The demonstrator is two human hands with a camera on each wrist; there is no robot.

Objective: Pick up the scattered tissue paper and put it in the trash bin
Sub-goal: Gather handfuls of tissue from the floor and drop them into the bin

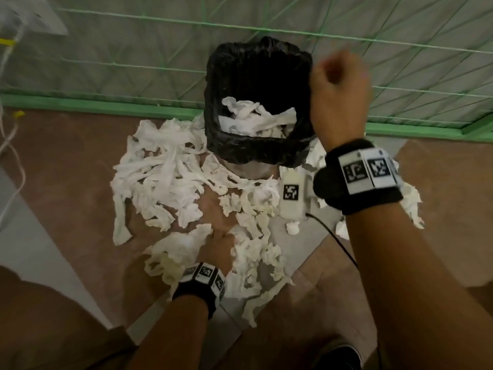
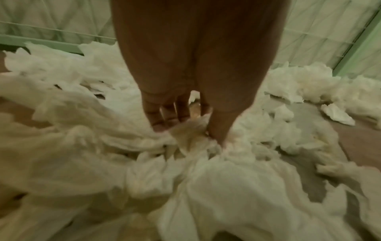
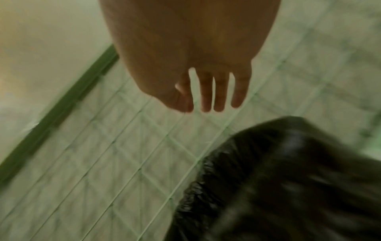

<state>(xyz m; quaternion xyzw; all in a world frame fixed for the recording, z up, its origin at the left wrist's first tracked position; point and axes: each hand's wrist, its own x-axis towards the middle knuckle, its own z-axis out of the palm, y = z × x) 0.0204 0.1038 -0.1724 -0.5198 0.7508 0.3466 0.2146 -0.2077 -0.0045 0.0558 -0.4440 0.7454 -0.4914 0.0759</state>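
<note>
A trash bin (image 1: 256, 149) lined with a black bag stands on the floor, with white tissue (image 1: 253, 118) lying inside it. Scattered tissue paper (image 1: 165, 166) covers the floor around and in front of the bin. My left hand (image 1: 217, 237) is down in the pile in front of the bin. In the left wrist view the left hand (image 2: 185, 128) pinches a crumpled piece of tissue paper (image 2: 82, 146) between fingers (image 2: 164, 117) and thumb. My right hand (image 1: 333, 76) hangs raised beside the bin's right rim. There the right hand (image 3: 214, 107) is empty, fingers loose, above the bin (image 3: 288, 179).
A green-framed mesh wall (image 1: 133, 62) runs right behind the bin. White cords (image 1: 13, 156) hang at the far left. A black cable (image 1: 333, 236) trails from my right wrist across the tissue. My shoe (image 1: 341, 356) is at the bottom edge.
</note>
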